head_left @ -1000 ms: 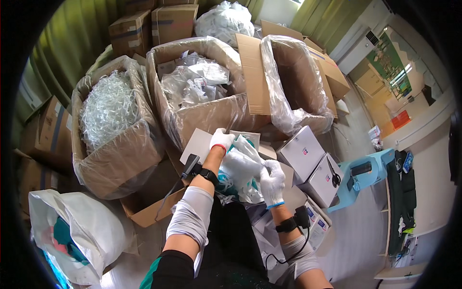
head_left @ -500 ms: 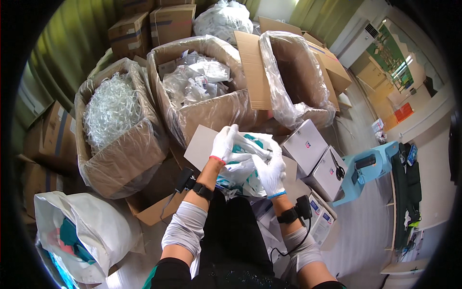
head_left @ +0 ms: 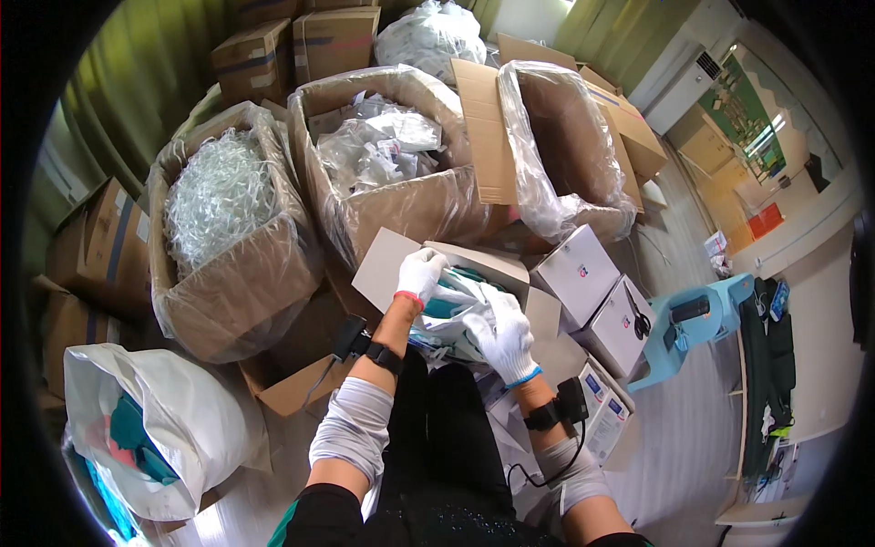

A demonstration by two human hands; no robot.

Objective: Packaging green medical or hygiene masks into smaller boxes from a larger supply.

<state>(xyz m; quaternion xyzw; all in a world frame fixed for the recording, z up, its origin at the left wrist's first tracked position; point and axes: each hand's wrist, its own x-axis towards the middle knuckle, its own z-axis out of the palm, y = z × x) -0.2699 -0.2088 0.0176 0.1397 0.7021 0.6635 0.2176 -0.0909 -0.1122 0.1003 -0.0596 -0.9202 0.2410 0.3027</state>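
Both hands wear white knit gloves, one with a red cuff edge and the other with a blue one. My left hand point(head_left: 422, 276) pinches the edge of a white plastic bag point(head_left: 467, 301) with teal material showing in it. On the bag's right side, my right hand point(head_left: 503, 339) is closed over the plastic, its fingertips partly hidden in the folds. The bag sits in the mouth of an open carton point(head_left: 386, 261) with pale flaps, right in front of my legs.
Three large plastic-lined cartons stand beyond: one with clear strips point(head_left: 219, 201), one with crumpled wrappers point(head_left: 378, 146), one open carton point(head_left: 570, 137). Two white boxes point(head_left: 576, 273) are at right, scissors point(head_left: 638, 314) on one. A blue stool point(head_left: 706, 319) and white sack point(head_left: 173, 410) flank me.
The bag has sunk lower and spread out, uncovering the carton's far wall. My right hand has moved slightly down and left; my left hand has dropped a little, still on the bag.
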